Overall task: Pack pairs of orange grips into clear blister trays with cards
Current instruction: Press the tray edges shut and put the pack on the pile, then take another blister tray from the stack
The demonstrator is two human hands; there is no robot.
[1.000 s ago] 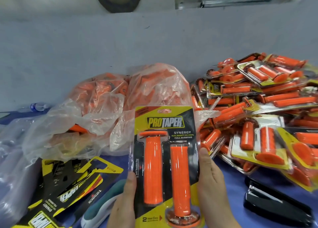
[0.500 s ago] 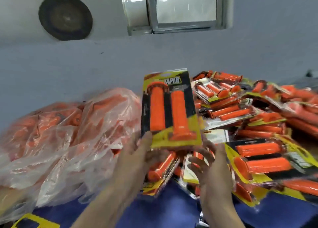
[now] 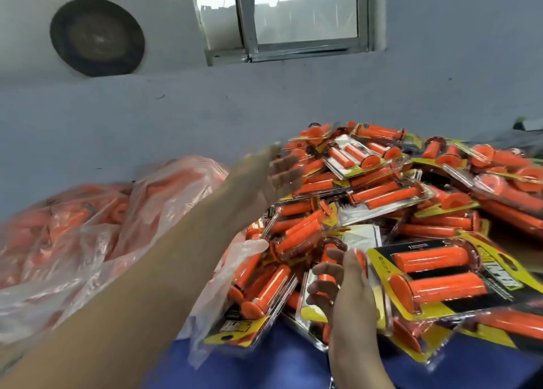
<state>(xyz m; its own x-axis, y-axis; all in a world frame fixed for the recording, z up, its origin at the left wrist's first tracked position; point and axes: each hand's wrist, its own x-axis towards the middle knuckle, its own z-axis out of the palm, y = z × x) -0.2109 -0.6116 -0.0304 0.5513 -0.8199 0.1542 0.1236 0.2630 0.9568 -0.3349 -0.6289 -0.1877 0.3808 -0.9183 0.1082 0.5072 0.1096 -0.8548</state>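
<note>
Nearest, the right hand point(image 3: 349, 297) is hovering low over the blue surface point(image 3: 264, 368) at its near edge. Its fingers are loosely curled and gripping nothing, just beside a sealed pack point(image 3: 458, 302) of two orange grips point(image 3: 432, 260) on a yellow-and-black card. That pack is lying at the near side of a heap of packed blister trays point(image 3: 382, 194), which is sprawling over the right half of the surface toward its far edge. Clear plastic bags point(image 3: 88, 241) of loose grips are slumping along the left side. The left hand point(image 3: 270, 177), blurred, is hanging above the heap's far part, fingers spread, holding nothing. Beyond, a window point(image 3: 293, 15) and a dark round disc point(image 3: 97, 37) are sitting in the grey wall point(image 3: 440, 88).
</note>
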